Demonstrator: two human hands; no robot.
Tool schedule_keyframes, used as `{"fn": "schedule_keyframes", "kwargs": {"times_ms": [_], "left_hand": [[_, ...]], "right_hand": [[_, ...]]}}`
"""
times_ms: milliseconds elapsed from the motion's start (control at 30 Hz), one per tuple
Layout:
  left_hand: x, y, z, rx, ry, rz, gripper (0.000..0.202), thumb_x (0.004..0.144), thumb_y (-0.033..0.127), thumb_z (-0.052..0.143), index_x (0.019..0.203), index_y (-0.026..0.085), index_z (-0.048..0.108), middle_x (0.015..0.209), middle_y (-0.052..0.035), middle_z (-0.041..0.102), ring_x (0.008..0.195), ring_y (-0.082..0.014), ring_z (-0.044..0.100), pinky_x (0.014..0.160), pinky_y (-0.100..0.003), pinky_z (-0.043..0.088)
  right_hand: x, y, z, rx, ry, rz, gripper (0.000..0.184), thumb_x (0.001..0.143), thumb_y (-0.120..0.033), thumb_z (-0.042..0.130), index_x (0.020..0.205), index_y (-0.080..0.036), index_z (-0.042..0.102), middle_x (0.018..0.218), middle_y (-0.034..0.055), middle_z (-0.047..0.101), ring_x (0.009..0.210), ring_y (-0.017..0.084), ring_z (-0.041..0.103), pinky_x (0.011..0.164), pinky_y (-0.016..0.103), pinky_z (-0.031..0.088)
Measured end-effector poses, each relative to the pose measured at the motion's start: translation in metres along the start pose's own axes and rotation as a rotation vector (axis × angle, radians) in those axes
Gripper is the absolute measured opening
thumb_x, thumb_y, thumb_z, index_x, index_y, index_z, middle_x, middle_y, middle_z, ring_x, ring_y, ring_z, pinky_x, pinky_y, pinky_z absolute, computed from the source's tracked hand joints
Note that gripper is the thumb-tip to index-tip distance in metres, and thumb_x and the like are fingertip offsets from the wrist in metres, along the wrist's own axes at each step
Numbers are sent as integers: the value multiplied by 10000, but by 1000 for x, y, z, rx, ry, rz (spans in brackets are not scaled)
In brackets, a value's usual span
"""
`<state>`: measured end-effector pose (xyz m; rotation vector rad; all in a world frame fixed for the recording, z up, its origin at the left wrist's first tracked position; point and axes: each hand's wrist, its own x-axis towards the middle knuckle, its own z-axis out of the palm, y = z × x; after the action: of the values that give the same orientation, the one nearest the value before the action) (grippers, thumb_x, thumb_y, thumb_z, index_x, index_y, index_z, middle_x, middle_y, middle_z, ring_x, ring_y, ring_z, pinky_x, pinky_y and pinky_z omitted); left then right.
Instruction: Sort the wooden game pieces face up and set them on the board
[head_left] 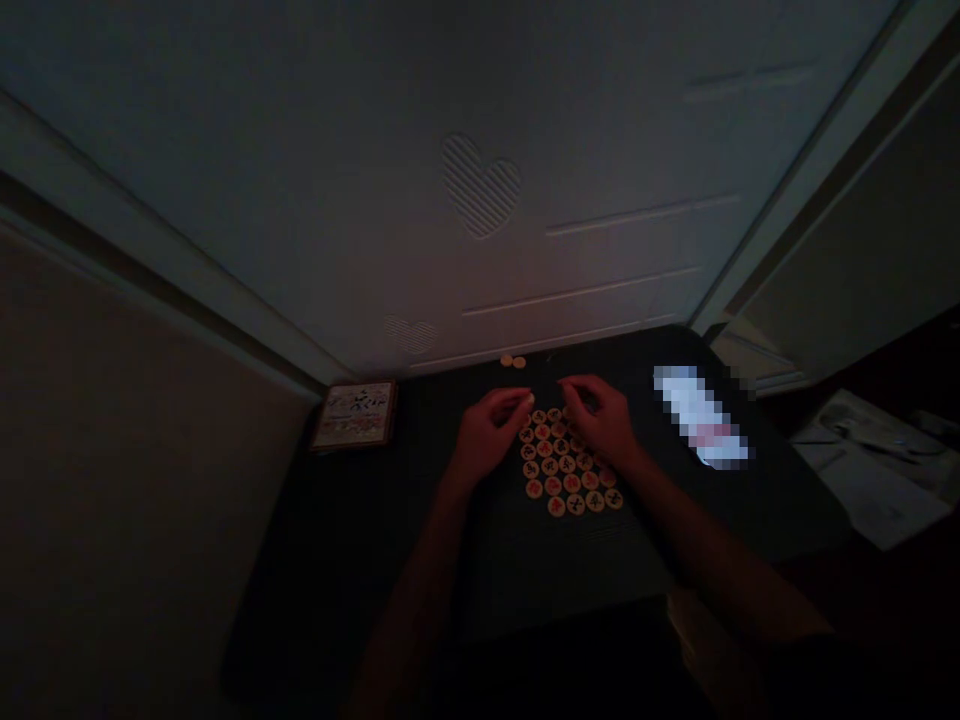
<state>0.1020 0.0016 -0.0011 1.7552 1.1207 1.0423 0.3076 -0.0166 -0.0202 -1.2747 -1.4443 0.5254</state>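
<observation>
Grid of round pale wooden discs (570, 482) could lose its straight rows, as the left hand (486, 437) pinches one disc (529, 400) at its top edge and the right hand (606, 422), grip not clear, lies over it.

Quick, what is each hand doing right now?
Left hand: fingertips closed on a round game piece.
Right hand: curled over the grid of pieces; grip cannot be told.

round wooden game discs (568, 470): pale tan, red and black characters
dark flat table top (375, 540): near-black
panelled door (480, 190): grey-white, striped heart (480, 188)
</observation>
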Motion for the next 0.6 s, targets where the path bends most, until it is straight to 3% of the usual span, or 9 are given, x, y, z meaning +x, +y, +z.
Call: {"fn": "schedule_keyframes", "kwargs": {"times_ms": [167, 400, 600], "left_hand": [[0, 13, 12, -133, -41, -62, 263, 906, 404, 668, 1070, 206, 721, 1080, -69, 775, 986, -217, 745, 910, -395, 612], [-8, 8, 14, -102, 23, -121, 197, 897, 389, 686, 977, 215, 732, 927, -37, 784, 860, -207, 756, 806, -365, 631], [-11, 0, 15, -82, 81, -150, 203, 899, 396, 679, 971, 213, 729, 933, -40, 782, 850, -210, 756, 798, -363, 630]], "right_hand": [[-5, -12, 5, 7, -257, -155, 319, 916, -326, 630, 1228, -277, 673, 1055, 57, 717, 929, 202, 672, 817, 351, 542], [-5, -8, 3, -66, -309, -111, 218, 907, -426, 677, 1037, -263, 741, 858, 18, 713, 745, 164, 643, 686, 290, 515], [-6, -12, 4, -51, -351, -78, 250, 963, -444, 597, 1069, -264, 733, 871, 26, 719, 771, 171, 657, 701, 294, 521]]}}
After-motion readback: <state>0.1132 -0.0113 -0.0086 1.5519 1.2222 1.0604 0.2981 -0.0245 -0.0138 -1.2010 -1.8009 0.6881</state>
